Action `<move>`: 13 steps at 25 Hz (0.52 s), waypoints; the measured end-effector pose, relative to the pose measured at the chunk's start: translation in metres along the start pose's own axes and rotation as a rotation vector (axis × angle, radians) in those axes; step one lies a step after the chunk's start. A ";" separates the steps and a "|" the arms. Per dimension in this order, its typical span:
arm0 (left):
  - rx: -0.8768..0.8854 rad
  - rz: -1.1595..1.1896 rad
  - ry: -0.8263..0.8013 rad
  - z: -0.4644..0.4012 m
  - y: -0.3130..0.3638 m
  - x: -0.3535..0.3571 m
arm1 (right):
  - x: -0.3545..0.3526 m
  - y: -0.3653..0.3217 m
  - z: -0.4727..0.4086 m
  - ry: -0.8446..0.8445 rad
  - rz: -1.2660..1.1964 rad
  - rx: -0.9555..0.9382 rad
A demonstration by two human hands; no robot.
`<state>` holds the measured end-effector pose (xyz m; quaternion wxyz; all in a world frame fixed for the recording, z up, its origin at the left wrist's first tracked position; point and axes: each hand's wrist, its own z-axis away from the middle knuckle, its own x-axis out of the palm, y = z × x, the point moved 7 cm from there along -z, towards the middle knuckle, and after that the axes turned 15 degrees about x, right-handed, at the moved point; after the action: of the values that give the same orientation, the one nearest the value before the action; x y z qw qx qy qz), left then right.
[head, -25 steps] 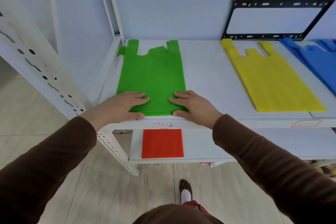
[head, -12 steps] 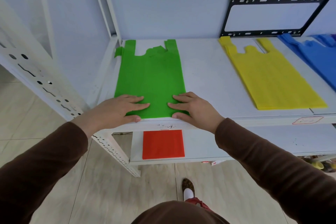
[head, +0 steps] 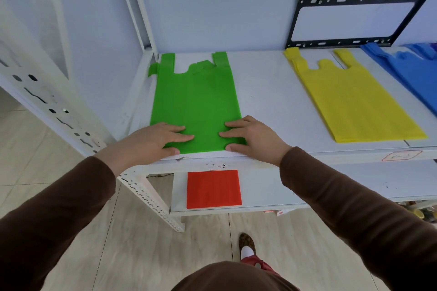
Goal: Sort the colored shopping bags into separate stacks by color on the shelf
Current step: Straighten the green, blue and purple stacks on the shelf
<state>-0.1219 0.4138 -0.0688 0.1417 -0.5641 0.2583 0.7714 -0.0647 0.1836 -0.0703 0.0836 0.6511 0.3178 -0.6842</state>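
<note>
Nothing has shifted: both hands, left (head: 157, 139) and right (head: 251, 136), stay flat (fingers spread) on the green bags (head: 195, 104).

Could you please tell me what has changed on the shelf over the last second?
Nothing visibly changed. The left hand and right hand stay pressed flat on the near end of the green bags. The yellow bags, blue bags and the red bag below lie as before.
</note>
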 end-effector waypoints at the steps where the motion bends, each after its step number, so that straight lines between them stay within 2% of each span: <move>1: -0.010 0.027 0.017 -0.002 0.001 -0.003 | -0.002 0.002 -0.002 -0.011 -0.033 0.027; 5: -0.030 0.054 0.039 -0.007 0.006 -0.009 | -0.002 0.003 -0.005 0.004 -0.002 0.027; 9: -0.050 0.077 0.047 -0.012 0.015 -0.018 | -0.007 0.010 0.002 -0.021 -0.098 0.072; 13: 0.005 -0.002 0.174 -0.041 0.060 -0.042 | -0.036 0.040 0.025 0.102 -0.127 0.131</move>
<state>-0.1061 0.3438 -0.0242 0.1207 -0.6289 0.2711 0.7186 -0.0594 0.1283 -0.0502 -0.0192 0.6678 0.3168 -0.6733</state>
